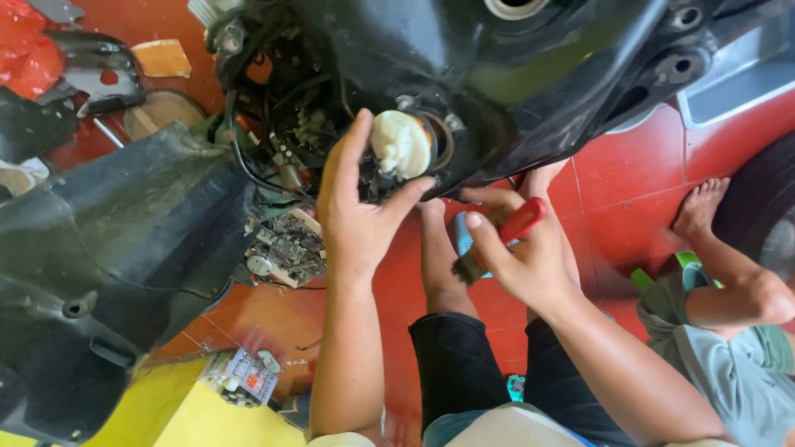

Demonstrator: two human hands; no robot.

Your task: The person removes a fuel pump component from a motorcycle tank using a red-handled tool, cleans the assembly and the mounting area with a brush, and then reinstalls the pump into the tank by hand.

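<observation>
- Head view, looking down: the left hand (358, 207) is spread around a cream-white round plastic cap (401, 144), which sits in a circular opening on the underside of a black moulded plastic body shell (530, 91). The thumb reaches it from the lower right and the fingers rise along its left side; the fingers are apart, cupping the cap rather than clamped tight on it.
- That cap lies just above and slightly right of the left palm, touching the thumb tip, so the left hand is plainly the nearer of the two.
- The right hand (517, 252) is closed on a red-handled brush (501, 238), whose long axis runs on a slant from upper right (handle end) down to lower left (dark bristles). The bristles point away from the cap, below and to its right, near but not touching.
- Count: one cap, one brush, two hands of the wearer.
- A tangle of black cables and connectors (281, 124) hangs left of the cap, against the shell.
- On the red tiled floor (629, 182), a flat box of small metal parts (286, 248) lies below the cables, and a small printed packet (242, 377) sits toward the lower left edge beside a yellow sheet (174, 414).
- Another person's bare foot (702, 207) rests near the floor's right edge, well apart from both hands.
</observation>
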